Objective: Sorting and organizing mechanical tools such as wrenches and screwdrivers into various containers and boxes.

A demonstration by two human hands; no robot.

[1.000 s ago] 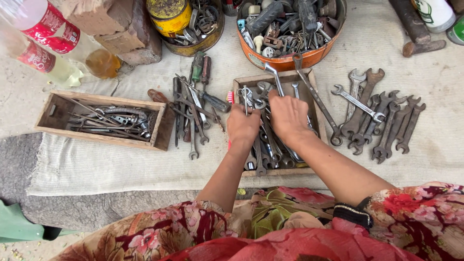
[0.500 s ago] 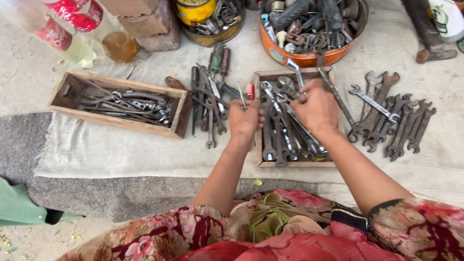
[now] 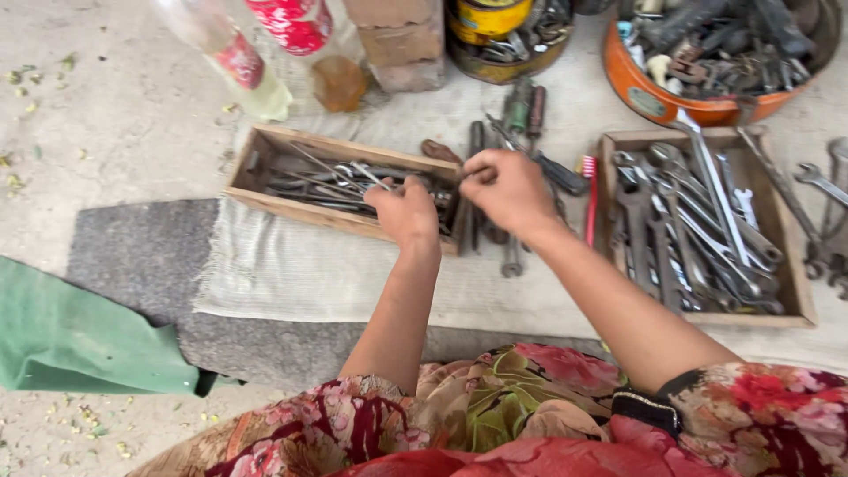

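Note:
My left hand (image 3: pixel 405 212) hovers over the right end of a long wooden box (image 3: pixel 265 146) of thin metal tools, shut on a slim metal tool (image 3: pixel 364 174) that points up and left. My right hand (image 3: pixel 511 190) is just to its right, above loose spanners and screwdrivers (image 3: pixel 521 115) lying between two boxes. Its fingertips are pinched together near the long box's right end; what they grip is not clear. A second wooden box (image 3: pixel 789 274), full of spanners (image 3: pixel 680 238), lies to the right of both hands.
An orange bowl (image 3: pixel 636 88) of parts, a yellow tin (image 3: pixel 495 18), a brick (image 3: pixel 397 35) and two bottles (image 3: pixel 243 57) stand at the back. A red toothbrush (image 3: pixel 589 194) lies beside the right box. Everything rests on woven cloth (image 3: pixel 291 274). Green sheet (image 3: pixel 71 336) at left.
Both hands have left the right box of spanners and moved left to the long box and the loose tools. The view has swung left with them.

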